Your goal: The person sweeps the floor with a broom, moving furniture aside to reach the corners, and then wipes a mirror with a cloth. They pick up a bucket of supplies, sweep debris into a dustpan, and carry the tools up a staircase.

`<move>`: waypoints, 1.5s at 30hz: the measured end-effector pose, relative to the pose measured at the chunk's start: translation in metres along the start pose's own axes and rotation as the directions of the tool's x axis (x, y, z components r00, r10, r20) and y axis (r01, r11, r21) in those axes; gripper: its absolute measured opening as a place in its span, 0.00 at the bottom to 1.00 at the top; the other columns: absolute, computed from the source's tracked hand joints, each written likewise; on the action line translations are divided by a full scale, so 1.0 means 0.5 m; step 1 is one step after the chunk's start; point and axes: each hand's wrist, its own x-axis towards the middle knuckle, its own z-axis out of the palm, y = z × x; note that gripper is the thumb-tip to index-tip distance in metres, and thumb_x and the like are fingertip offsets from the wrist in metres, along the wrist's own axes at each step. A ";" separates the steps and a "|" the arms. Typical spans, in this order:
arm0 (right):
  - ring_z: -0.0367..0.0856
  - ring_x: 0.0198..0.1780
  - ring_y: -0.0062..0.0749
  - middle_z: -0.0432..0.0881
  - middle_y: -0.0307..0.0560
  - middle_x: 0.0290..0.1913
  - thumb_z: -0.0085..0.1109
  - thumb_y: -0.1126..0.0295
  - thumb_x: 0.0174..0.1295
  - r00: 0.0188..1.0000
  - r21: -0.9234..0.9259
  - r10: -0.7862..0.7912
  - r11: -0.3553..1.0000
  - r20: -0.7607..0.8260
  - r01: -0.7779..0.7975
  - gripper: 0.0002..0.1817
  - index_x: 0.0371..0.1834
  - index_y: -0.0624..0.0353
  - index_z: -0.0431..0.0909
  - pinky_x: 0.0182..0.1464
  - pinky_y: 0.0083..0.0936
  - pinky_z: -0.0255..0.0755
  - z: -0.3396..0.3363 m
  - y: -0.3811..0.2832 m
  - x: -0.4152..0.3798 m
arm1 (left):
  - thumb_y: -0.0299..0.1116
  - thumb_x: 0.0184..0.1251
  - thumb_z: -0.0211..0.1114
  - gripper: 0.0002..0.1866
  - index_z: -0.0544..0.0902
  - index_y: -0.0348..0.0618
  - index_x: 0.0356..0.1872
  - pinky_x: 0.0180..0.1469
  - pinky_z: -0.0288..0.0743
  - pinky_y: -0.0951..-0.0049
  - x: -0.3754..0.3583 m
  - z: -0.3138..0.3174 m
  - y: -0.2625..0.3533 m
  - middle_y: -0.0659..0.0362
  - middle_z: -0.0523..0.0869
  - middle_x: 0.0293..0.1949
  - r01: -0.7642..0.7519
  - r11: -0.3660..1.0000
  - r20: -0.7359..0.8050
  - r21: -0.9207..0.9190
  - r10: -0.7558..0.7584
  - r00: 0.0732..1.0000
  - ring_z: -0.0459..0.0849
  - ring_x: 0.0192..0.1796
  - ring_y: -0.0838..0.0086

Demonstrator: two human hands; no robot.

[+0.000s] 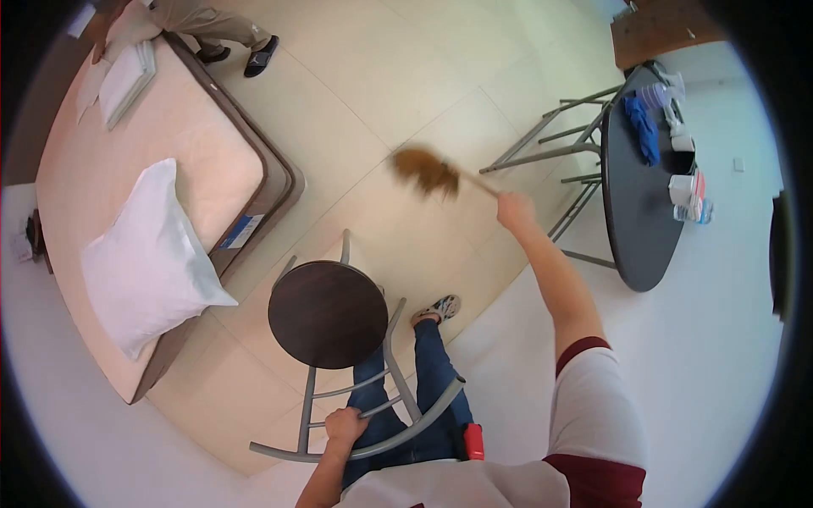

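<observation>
Left hand (345,426): clenched around a slim rail in the backrest of the metal-framed chair (406,433), near and left of centre.
Chair: standing with its curved top rail nearest and its round, dark wood-look seat (328,314) farther out.
Legs (440,372): in blue jeans, beside and partly behind the chair, with one patterned clog (446,309) showing on the tiled floor (461,279).
Right hand (517,212): grasping the pale handle of the duster (423,172), arm stretched out to the far right of the chair.
Duster: held above the floor between bed and table, brown bristly head pointing left and blurred.
Pillow (148,254): white, plump, lying on the near part of the peach-topped mattress (203,161) at left.
Table (631,212): at right, black and rounded on grey metal legs, bearing a blue cloth (642,131), a white tub (680,190) and other small items.
Folded linen (129,85): white, stacked on the far part of the mattress.
Other person (199,19): at far left beside the mattress, in beige trousers and dark slides.
Wooden furniture (660,32): at far right, beyond the table.
</observation>
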 end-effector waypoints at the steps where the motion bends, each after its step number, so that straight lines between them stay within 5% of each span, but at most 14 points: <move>1: 0.85 0.29 0.49 0.85 0.53 0.29 0.52 0.67 0.62 0.997 0.100 0.072 0.993 -0.035 -0.068 0.09 0.41 0.57 0.78 0.34 0.47 0.77 -0.004 0.000 -0.008 | 0.56 0.54 0.65 0.19 0.89 0.52 0.30 0.42 0.80 0.57 0.009 0.004 0.007 0.52 0.88 0.30 0.005 1.000 -0.001 0.007 -0.005 1.000 0.87 0.38 0.57; 3: 0.85 0.30 0.50 0.84 0.54 0.28 0.50 0.67 0.65 0.965 0.299 0.260 0.924 -0.035 -0.238 0.10 0.44 0.59 0.77 0.33 0.48 0.77 -0.011 -0.023 -0.083 | 0.57 0.55 0.64 0.20 0.89 0.52 0.30 0.42 0.80 0.56 -0.013 0.005 -0.005 0.52 0.88 0.31 0.015 0.999 0.042 0.050 -0.017 0.999 0.87 0.38 0.56; 12: 0.85 0.37 0.52 0.85 0.56 0.33 0.51 0.67 0.62 0.907 0.241 -0.218 0.961 0.360 0.135 0.16 0.53 0.54 0.75 0.37 0.48 0.77 0.087 0.127 -0.363 | 0.62 0.55 0.63 0.25 0.89 0.49 0.30 0.40 0.79 0.56 -0.004 -0.010 0.022 0.50 0.87 0.29 0.019 0.992 0.032 0.126 -0.023 0.999 0.87 0.36 0.54; 16: 0.85 0.39 0.53 0.84 0.57 0.36 0.50 0.67 0.62 0.931 0.272 0.256 0.905 0.261 -0.326 0.16 0.52 0.55 0.75 0.41 0.48 0.77 0.179 0.181 -0.334 | 0.63 0.53 0.66 0.27 0.87 0.47 0.27 0.36 0.79 0.56 -0.043 -0.029 0.000 0.50 0.86 0.25 0.007 0.992 -0.056 0.129 0.000 0.998 0.86 0.32 0.54; 21: 0.80 0.32 0.48 0.80 0.55 0.29 0.47 0.53 0.71 0.758 0.811 0.460 0.126 0.463 -0.572 0.18 0.44 0.58 0.73 0.36 0.39 0.72 0.229 0.010 -0.634 | 0.64 0.57 0.63 0.29 0.83 0.44 0.26 0.38 0.78 0.54 -0.046 -0.048 0.008 0.49 0.86 0.25 -0.027 0.997 0.010 0.075 0.026 1.000 0.86 0.34 0.51; 23: 0.62 0.14 0.19 0.66 0.31 0.17 0.49 0.51 0.71 0.539 0.576 0.234 -0.494 0.810 -0.651 0.16 0.45 0.50 0.73 0.13 0.23 0.57 0.147 -0.085 -0.760 | 0.67 0.60 0.57 0.32 0.85 0.43 0.30 0.42 0.78 0.52 -0.035 -0.057 0.010 0.47 0.86 0.28 0.039 0.999 0.096 0.034 -0.042 0.994 0.85 0.37 0.49; 24: 0.62 0.14 0.21 0.65 0.33 0.17 0.54 0.54 0.68 0.526 0.406 0.048 -0.696 0.849 -0.592 0.16 0.44 0.55 0.74 0.13 0.21 0.54 0.072 -0.093 -0.795 | 0.68 0.61 0.54 0.33 0.85 0.44 0.32 0.44 0.77 0.52 -0.028 -0.054 -0.002 0.46 0.86 0.30 0.075 0.997 0.143 0.005 -0.075 0.987 0.85 0.39 0.48; 27: 0.59 0.14 0.21 0.62 0.32 0.15 0.54 0.57 0.67 0.504 0.085 -0.169 -0.892 0.847 -0.444 0.16 0.48 0.57 0.74 0.14 0.20 0.52 0.088 -0.051 -0.801 | 0.72 0.63 0.47 0.37 0.87 0.47 0.39 0.48 0.76 0.51 -0.021 -0.054 0.001 0.44 0.87 0.35 0.166 0.985 0.191 0.047 -0.172 0.966 0.85 0.43 0.47; 30: 0.62 0.19 0.23 0.64 0.33 0.19 0.52 0.72 0.46 0.875 0.233 -0.084 -0.948 0.476 -0.218 0.09 0.32 0.60 0.74 0.19 0.22 0.56 0.349 0.172 -0.654 | 0.73 0.65 0.42 0.38 0.87 0.50 0.45 0.51 0.76 0.53 -0.028 -0.056 0.021 0.44 0.86 0.40 0.176 0.971 0.144 0.164 -0.200 0.969 0.85 0.46 0.48; 31: 0.64 0.21 0.25 0.64 0.35 0.20 0.48 0.76 0.37 0.829 0.429 0.046 -0.871 0.557 -0.240 0.05 0.22 0.57 0.69 0.21 0.20 0.56 0.365 0.269 -0.550 | 0.72 0.65 0.43 0.38 0.88 0.49 0.42 0.49 0.78 0.54 -0.028 -0.052 0.028 0.45 0.87 0.37 0.151 0.963 0.094 0.224 -0.175 0.980 0.86 0.43 0.51; 33: 0.65 0.23 0.31 0.66 0.38 0.20 0.47 0.78 0.36 0.961 0.597 0.166 -0.802 0.219 0.003 0.04 0.16 0.56 0.64 0.21 0.20 0.55 0.508 0.449 -0.382 | 0.69 0.67 0.45 0.35 0.89 0.50 0.32 0.38 0.80 0.54 -0.036 -0.085 0.073 0.49 0.86 0.26 0.067 0.976 -0.033 0.207 -0.061 0.998 0.87 0.34 0.53; 36: 0.54 0.14 0.18 0.60 0.33 0.15 0.49 0.64 0.67 0.725 0.395 0.265 -0.919 0.636 -0.010 0.11 0.45 0.60 0.74 0.18 0.17 0.49 0.377 0.527 -0.264 | 0.70 0.67 0.43 0.39 0.87 0.44 0.27 0.36 0.79 0.53 -0.032 -0.136 0.143 0.46 0.85 0.24 0.062 0.962 0.004 0.265 -0.065 0.998 0.85 0.32 0.49; 39: 0.54 0.13 0.15 0.58 0.30 0.14 0.43 0.55 0.75 0.788 0.636 0.436 -0.768 0.434 0.076 0.20 0.59 0.57 0.70 0.16 0.17 0.49 0.271 0.393 -0.411 | 0.69 0.67 0.43 0.39 0.87 0.42 0.25 0.36 0.78 0.53 -0.032 -0.176 0.139 0.47 0.85 0.22 -0.032 0.952 0.025 0.304 0.026 0.999 0.85 0.31 0.50; 45: 0.55 0.13 0.14 0.58 0.28 0.15 0.47 0.55 0.74 0.578 0.704 0.510 -0.690 0.637 -0.166 0.15 0.54 0.51 0.73 0.13 0.17 0.49 0.197 0.017 -0.900 | 0.66 0.68 0.47 0.36 0.86 0.42 0.23 0.35 0.77 0.54 -0.055 -0.231 0.192 0.49 0.83 0.20 -0.220 0.916 0.063 0.335 0.211 0.975 0.84 0.28 0.53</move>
